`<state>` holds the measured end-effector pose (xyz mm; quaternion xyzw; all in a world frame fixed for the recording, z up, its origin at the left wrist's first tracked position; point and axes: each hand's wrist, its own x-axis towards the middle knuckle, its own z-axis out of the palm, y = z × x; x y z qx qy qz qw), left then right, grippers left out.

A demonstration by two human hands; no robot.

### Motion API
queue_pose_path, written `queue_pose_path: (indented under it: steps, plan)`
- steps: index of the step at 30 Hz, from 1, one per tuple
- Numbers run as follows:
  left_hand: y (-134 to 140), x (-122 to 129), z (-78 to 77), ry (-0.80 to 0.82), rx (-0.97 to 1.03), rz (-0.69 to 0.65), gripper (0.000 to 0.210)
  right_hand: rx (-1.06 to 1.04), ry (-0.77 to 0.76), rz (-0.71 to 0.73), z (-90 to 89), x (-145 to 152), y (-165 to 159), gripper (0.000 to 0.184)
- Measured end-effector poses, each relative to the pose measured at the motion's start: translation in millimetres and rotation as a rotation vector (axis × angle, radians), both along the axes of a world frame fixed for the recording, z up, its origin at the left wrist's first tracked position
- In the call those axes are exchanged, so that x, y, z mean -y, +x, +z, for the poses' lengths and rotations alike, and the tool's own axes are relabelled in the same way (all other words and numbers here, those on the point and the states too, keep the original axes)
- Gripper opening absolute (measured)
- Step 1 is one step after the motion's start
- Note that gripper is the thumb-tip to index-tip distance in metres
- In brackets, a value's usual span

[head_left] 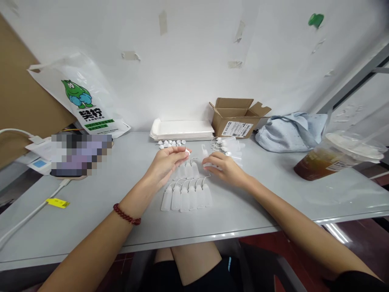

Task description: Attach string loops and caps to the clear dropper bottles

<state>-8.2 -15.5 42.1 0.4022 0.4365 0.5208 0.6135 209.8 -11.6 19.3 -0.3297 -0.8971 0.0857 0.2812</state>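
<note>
Between the thumb and fingers of my left hand [166,164] is a small white cap [187,151]. My right hand [226,168] is curled around a small translucent plastic bottle, mostly hidden by the fingers; a pale bent spout [204,151] shows just above the fingertips. Below the hands, a front row of small translucent bottles [184,198] with thin bent tubes lies on the table. A second group of bottles [191,171] lies behind it, partly covered by my left hand. Several loose white caps [172,144] sit beyond my left hand. More bottles [230,144] lie in a pile beyond my right hand.
Against the wall stand a stack of white trays [182,129], an open cardboard box [235,117] and a light blue cloth bag [290,134]. A drink cup [322,160] tilts at the right. On the left are a phone [80,156], a cable [33,217] and a plastic bag [82,89].
</note>
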Motion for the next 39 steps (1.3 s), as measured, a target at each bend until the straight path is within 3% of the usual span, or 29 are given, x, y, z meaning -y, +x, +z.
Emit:
queue_pose_path:
  steps: [4, 8, 15, 20, 28, 33, 39]
  plan:
    - [3, 2, 1.2, -0.014, 0.086, -0.047, 0.01, -0.095, 0.031, 0.061, 4.3, 10, -8, 0.012]
    - [7, 6, 6.6, -0.013, 0.145, -0.144, 0.012, -0.161, -0.075, 0.14, 12.0, 22, -16, 0.01]
    - [11, 12, 10.6, 0.053, 0.061, -0.295, 0.029, -0.293, -0.402, 0.189, 23.7, 32, -18, 0.008]
    - [11, 12, 9.8, 0.112, 0.126, -0.222, 0.032, -0.545, -0.614, 0.21, 24.9, 28, -16, 0.007]
    - [17, 16, 13.1, 0.061, 0.23, -0.269, 0.026, -0.784, -1.051, 0.467, 12.5, 18, -15, 0.017]
    - [16, 15, 11.9, 0.007, 0.235, -0.31, 0.025, -0.81, -1.124, 0.521, 12.2, 17, -16, 0.02]
    - [11, 18, 15.5, 0.09, 0.132, -0.332, 0.014, -0.748, -1.16, 0.473, 19.8, 20, -13, 0.021]
